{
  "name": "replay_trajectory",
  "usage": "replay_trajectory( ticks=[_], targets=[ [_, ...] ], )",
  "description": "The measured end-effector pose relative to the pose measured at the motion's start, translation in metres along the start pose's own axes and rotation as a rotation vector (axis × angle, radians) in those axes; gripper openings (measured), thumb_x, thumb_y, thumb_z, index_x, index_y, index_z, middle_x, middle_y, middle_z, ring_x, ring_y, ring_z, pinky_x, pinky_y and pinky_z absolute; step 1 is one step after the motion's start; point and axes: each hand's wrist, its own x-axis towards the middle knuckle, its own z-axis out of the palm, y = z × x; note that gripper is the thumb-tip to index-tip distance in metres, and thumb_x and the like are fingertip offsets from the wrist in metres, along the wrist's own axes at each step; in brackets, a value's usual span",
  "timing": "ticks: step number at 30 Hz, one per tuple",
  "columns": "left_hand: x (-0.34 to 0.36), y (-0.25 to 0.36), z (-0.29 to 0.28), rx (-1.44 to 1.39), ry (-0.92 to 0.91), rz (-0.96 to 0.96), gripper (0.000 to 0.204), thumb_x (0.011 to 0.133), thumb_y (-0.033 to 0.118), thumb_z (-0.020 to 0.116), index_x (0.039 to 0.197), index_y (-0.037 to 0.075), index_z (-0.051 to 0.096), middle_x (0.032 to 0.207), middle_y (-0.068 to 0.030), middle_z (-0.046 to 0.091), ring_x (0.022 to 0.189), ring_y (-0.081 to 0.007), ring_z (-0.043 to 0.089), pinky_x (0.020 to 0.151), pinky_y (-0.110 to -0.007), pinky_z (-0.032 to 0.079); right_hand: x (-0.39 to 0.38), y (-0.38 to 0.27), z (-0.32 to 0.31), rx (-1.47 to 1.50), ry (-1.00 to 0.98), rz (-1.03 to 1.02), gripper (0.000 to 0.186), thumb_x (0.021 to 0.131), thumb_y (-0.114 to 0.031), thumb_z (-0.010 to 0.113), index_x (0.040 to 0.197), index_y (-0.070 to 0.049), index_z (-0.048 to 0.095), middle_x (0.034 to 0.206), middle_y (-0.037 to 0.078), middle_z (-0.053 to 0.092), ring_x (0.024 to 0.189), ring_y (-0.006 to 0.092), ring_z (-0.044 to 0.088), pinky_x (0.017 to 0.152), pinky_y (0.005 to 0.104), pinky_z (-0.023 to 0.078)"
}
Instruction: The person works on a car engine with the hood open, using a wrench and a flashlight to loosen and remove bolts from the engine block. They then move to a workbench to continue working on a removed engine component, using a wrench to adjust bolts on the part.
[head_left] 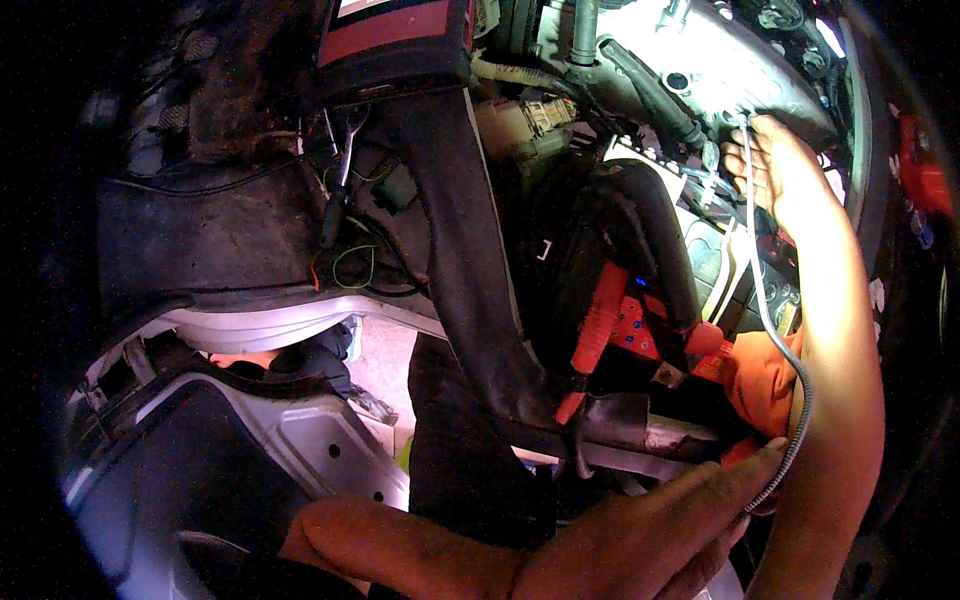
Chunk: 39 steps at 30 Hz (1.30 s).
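Note:
My right hand reaches deep into a car's engine bay at the upper right, its fingers curled around the top of a thin grey flexible cable. The cable runs down along my right forearm to the lower right. My left hand comes in from the bottom edge. Its outstretched index finger and thumb pinch the cable's lower end beside an orange cloth.
A wide black duct crosses the middle. A red-handled tool leans on a black battery with a red cover. Pliers hang at the upper left. There is a silver engine cover at the top and white body panels at the lower left.

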Motion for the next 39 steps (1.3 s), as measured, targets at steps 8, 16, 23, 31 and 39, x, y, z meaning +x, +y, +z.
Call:
replay_trajectory(
  ticks=[8,16,23,31,39],
  targets=[
    [-0.005,-0.001,-0.003,-0.010,0.003,0.035,0.042,0.098,0.008,0.053,0.139,0.003,0.048,0.107,-0.0174,0.066,0.089,-0.0254,0.070,0.078,-0.034,0.057,0.027,0.008,-0.005,0.054,-0.020,0.030,0.032,0.092,-0.038,0.059,0.100,-0.007,0.060,0.092,0.006,0.068,0.082,0.0178,0.067,0.075,0.0349,0.055],
    [-0.008,-0.009,-0.003,0.031,0.059,0.111,0.040,0.097,0.008,0.054,0.137,0.004,0.050,0.105,-0.0163,0.067,0.087,-0.0249,0.069,0.077,-0.034,0.057,0.029,0.010,0.003,0.128,0.062,0.057,0.044,0.093,-0.045,0.056,0.106,-0.003,0.060,0.093,0.009,0.068,0.083,0.0194,0.067,0.078,0.0363,0.055],
    [0.018,-0.002,0.018,0.146,0.185,0.160,0.034,0.097,0.007,0.052,0.130,-0.001,0.052,0.094,-0.0182,0.065,0.078,-0.0266,0.066,0.070,-0.036,0.054,0.009,0.009,0.007,-0.045,-0.015,-0.007,0.029,0.092,-0.034,0.057,0.100,-0.007,0.063,0.091,0.005,0.069,0.080,0.0164,0.068,0.075,0.0322,0.052],
    [0.073,0.006,-0.001,0.031,0.004,-0.121,0.029,0.098,0.007,0.046,0.122,-0.009,0.050,0.080,-0.0258,0.059,0.069,-0.0362,0.063,0.063,-0.041,0.047,-0.003,0.004,0.000,-0.147,-0.215,-0.081,0.027,0.093,-0.033,0.056,0.088,-0.009,0.065,0.076,0.003,0.063,0.063,0.0115,0.056,0.058,0.0257,0.045],
    [0.113,0.055,-0.039,0.135,-0.018,-0.378,0.018,0.096,0.010,0.049,0.099,-0.006,0.059,0.061,-0.0150,0.053,0.055,-0.0186,0.053,0.054,-0.035,0.042,0.026,0.015,0.009,-0.033,-0.122,-0.157,0.022,0.096,-0.022,0.055,0.099,-0.002,0.063,0.088,0.009,0.065,0.076,0.0174,0.064,0.069,0.0315,0.052]
  ],
)
